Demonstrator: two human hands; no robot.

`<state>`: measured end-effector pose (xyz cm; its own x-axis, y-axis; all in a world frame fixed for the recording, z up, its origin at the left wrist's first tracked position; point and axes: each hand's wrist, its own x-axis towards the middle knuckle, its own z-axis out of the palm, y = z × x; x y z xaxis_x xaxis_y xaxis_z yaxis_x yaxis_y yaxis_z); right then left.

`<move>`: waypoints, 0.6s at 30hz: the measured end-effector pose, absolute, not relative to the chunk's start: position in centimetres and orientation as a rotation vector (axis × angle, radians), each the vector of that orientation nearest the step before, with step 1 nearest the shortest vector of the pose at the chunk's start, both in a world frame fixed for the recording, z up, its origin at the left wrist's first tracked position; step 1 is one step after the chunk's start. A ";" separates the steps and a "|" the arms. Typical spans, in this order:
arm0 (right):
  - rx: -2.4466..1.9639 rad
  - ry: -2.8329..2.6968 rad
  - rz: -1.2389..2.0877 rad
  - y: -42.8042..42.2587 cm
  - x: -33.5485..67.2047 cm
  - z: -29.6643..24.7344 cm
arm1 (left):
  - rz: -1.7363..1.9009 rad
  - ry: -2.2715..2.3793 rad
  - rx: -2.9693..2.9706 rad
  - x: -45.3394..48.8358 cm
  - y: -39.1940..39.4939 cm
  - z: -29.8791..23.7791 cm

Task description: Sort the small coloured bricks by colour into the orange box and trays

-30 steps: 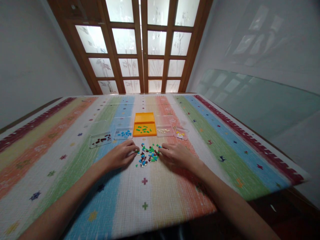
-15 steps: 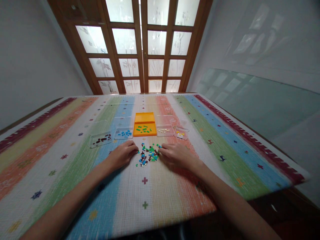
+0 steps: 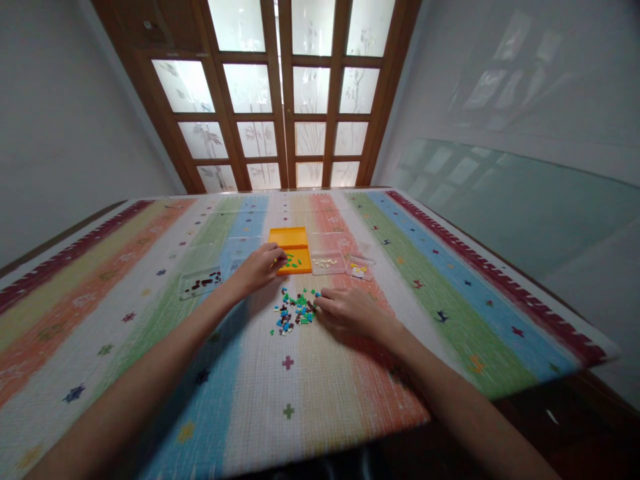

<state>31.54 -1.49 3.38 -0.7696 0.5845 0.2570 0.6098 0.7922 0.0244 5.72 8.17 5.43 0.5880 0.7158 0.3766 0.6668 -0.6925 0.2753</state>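
From my end of the head feed, the left hand (image 3: 263, 263) has left the pile of small bricks (image 3: 295, 315), where it was half a second ago, and now reaches farther from the table's near edge, its fingertips over the left side of the orange case (image 3: 289, 235). Its fingers are drawn together; I cannot tell whether they pinch a brick. Hand and wrist now mostly hide the box of blue pieces that showed before. The right hand (image 3: 346, 309) stays at the pile's right side, fingers curled beside a blue brick; I cannot make out a grip. The pile remains between the case and the table's near edge, with the brown-piece box (image 3: 189, 280) toward the left edge and the cream-piece box (image 3: 327, 271) just right of the case.
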 end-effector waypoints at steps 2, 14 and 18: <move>-0.948 -2.760 -0.138 -1.4 31.6 3.4 | 0.646 1.253 2.678 6.8 9.5 5.4; -0.972 -2.797 -0.083 -1.6 31.2 4.3 | 0.432 1.391 2.671 10.9 12.9 4.1; -0.965 -2.779 -0.075 -1.7 31.2 4.3 | 0.396 1.420 2.654 11.2 12.9 3.8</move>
<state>31.22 -1.67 4.32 -0.7675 0.6081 0.2030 0.6182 0.7858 -0.0169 11.21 12.94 3.77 0.5297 0.8293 0.1780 0.8019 -0.5581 0.2135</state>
